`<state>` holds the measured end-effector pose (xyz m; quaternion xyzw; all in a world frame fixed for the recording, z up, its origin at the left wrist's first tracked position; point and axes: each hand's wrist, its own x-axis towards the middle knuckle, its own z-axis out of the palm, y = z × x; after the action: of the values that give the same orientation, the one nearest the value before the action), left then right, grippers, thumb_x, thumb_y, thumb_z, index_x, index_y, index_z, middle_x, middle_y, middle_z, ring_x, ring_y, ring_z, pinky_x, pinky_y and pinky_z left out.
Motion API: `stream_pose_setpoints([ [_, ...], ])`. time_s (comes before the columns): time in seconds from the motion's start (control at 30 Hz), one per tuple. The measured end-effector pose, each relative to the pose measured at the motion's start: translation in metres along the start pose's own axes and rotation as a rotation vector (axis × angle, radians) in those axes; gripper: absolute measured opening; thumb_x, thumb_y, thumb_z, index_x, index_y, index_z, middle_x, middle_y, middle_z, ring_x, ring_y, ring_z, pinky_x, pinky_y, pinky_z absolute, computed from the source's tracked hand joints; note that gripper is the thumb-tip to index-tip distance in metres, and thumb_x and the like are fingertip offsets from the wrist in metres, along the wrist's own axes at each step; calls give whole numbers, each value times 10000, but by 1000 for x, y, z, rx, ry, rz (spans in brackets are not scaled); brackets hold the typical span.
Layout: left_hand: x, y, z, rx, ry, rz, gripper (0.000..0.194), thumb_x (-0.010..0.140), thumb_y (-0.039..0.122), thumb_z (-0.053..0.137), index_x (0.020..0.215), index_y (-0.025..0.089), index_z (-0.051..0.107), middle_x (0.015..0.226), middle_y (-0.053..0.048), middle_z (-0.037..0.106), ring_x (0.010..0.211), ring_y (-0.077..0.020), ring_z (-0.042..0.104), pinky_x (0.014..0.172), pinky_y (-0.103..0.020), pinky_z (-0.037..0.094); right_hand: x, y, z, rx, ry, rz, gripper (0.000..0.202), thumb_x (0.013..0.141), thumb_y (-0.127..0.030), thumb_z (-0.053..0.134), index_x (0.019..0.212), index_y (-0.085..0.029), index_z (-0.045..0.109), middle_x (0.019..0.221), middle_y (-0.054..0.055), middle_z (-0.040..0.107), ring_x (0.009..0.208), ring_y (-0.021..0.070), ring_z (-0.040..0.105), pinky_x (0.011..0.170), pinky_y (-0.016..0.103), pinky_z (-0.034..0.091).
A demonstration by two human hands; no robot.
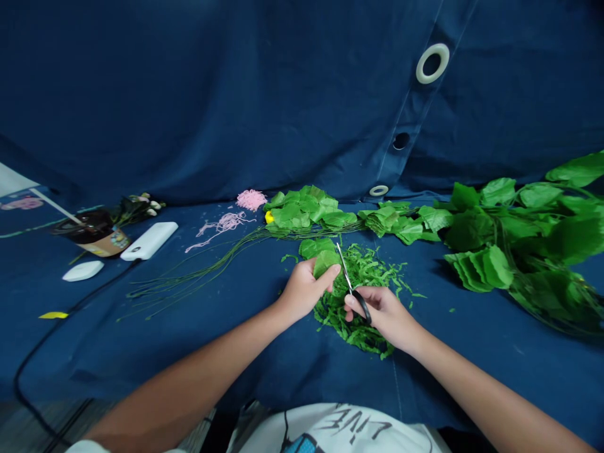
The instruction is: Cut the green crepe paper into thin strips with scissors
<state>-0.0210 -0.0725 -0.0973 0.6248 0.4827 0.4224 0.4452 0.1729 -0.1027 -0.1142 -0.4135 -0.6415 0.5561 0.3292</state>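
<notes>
My left hand (306, 286) is closed, pinching a green artificial leaf (325, 261) between thumb and fingers. In my right hand (382, 311) are scissors (348, 274) with black handles, their blades pointing up and away beside the leaf's right edge. Under both hands lies a loose heap of green leaf clippings (358, 336). Just beyond, a stack of green artificial leaves (302, 209) rests on the cloth, with a bundle of thin green stems (207, 269) running to the left.
Leafy artificial vines (500, 220) spread across the right side. On the left stand a dark cup (97, 233) with a straw, a white power bank (150, 241) with a black cable (78, 306), and a white oval object (83, 270). Pink shreds (251, 200) lie near the blue curtain (283, 94).
</notes>
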Motion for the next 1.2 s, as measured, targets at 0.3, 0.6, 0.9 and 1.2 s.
stream_pose_setpoints([
  [0.3,-1,4,-2,-48,-42,-69,392,872,490,596,673,151,590,501,30,526,411,-78,431,427,-208,347,0,3,1,32,5,-8,411,853,-529,680,708,-147,646,636,27,657,551,124,451,534,244,316],
  [0.6,1,4,-1,-112,-34,-126,341,853,472,599,757,145,598,579,19,564,419,-72,455,358,-173,321,-2,-3,-2,-17,-55,-34,469,872,-607,614,836,-153,729,691,33,635,594,146,473,544,253,314],
  [0.9,0,0,0,-82,-53,-75,348,854,453,620,675,157,584,513,25,532,408,-72,430,384,-186,329,-1,2,-2,-1,-47,-37,464,875,-595,617,750,-157,707,659,21,616,588,144,466,545,251,314],
  [1.2,2,0,-2,-80,-67,-96,355,858,478,616,724,150,592,568,27,557,429,-69,442,379,-182,333,0,4,1,30,-6,-21,455,852,-573,659,683,-151,662,687,34,662,545,117,433,510,240,295],
])
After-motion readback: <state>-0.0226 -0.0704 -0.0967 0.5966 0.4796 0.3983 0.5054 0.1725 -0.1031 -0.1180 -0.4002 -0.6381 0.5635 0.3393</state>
